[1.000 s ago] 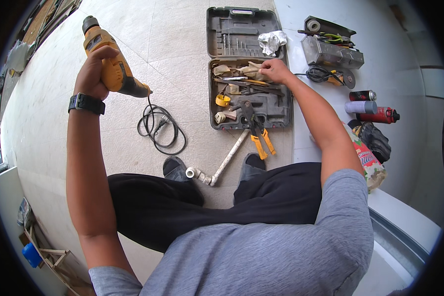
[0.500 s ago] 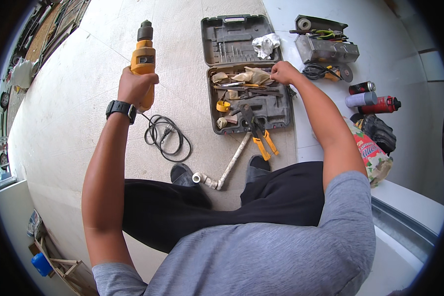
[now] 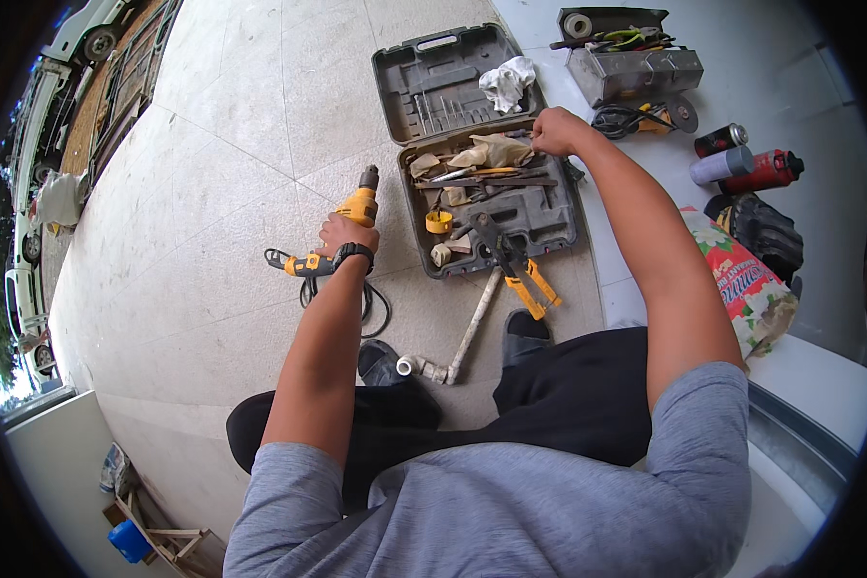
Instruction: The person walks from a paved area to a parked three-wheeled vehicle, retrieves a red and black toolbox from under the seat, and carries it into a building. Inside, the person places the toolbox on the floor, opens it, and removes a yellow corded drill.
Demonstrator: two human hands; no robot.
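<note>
- Tiled floor point(image 3: 212, 193) pale, large square slabs, fills the left and far side; a raised white ledge point(image 3: 819, 376) runs along the right.
- Open grey tool case point(image 3: 482, 154) lies on the floor ahead of the person, lid on the far side, tray on the near side, cluttered with hand tools.
- Yellow corded drill point(image 3: 352, 226) sits just left of the case tray, long axis pointing far, chuck at the far end, handle angled to the near left, black cord point(image 3: 371, 303) looping on the floor near it.
- Left hand point(image 3: 345, 236) closed around the drill body, watch on the wrist; the drill is in this hand, well apart from the other one.
- Right hand point(image 3: 554, 130) fisted at the far right rim of the tray, fingers curled; cannot tell what it grips, if anything.
- White pipe piece point(image 3: 462, 332) with elbow fitting lies near the case, between the feet.
- Yellow-handled pliers point(image 3: 515, 270) hang over the tray's near edge.
- Spray cans point(image 3: 742, 164) lie on the right ledge, far side.
</note>
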